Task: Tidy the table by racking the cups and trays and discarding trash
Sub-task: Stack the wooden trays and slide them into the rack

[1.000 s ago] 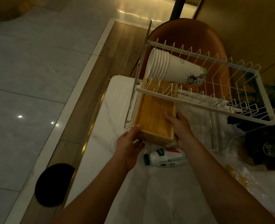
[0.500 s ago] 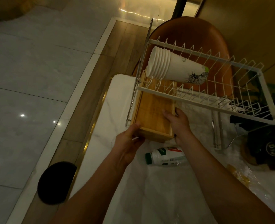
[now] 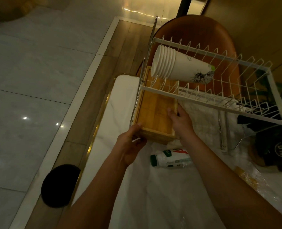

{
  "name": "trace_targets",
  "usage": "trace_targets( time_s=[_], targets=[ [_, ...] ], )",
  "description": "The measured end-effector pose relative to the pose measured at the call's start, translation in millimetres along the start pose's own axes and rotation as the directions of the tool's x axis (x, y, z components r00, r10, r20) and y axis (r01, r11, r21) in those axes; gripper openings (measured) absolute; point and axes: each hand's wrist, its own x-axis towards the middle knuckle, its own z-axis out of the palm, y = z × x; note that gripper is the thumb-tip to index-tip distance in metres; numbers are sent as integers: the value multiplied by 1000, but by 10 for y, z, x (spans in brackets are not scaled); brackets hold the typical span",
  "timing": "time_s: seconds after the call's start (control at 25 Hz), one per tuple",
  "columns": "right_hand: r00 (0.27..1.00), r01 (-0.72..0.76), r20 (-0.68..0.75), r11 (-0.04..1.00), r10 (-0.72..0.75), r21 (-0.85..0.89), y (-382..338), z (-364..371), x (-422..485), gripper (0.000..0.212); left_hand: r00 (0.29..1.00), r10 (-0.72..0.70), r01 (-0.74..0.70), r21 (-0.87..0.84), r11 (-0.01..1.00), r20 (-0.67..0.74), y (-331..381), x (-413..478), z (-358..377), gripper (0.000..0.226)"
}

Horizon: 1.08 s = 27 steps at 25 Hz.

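Wooden tray (image 3: 155, 116) stays gripped by left hand (image 3: 130, 146) and by right hand (image 3: 180, 121), now farther forward.

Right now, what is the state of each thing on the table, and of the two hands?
tray: far end under the rack's top shelf, near end held by both hands.
cups: nested, lying sideways on the top shelf.
bottle: lying on its side, cap on.
rack: standing on the table.
left hand: grips the tray's near left corner.
right hand: grips the tray's right wall.
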Motion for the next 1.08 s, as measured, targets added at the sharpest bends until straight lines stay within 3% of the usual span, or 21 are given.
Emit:
trace_targets(
  time_s=[0.32, 0.56, 0.84, 0.96, 1.08],
  targets=[
    [1000, -13, 14, 1000, 13, -5, -44, -12, -25, 42, 1000, -13, 13, -30, 999, 19, 38, -17, 15, 32],
    [1000, -18, 24, 996, 16, 86, 12, -26, -180, 47, 1000, 4, -3, -52, 999, 14, 29, -36, 25, 54],
    [999, -38, 23, 990, 35, 135, 43, -35, -276, 52, 1000, 5, -4, -75, 997, 22, -11, -72, 54, 41],
    [996, -78, 56, 994, 74, 72, 63, -99, -462, 56, 999, 3, 0, -89, 996, 39, -12, -89, 23, 66],
    [996, 19, 82, 1000, -18, -5, 122, -244, -758, 32, 996, -4, 11, -83, 996, 87, -42, -105, -32, 97]
  ],
)
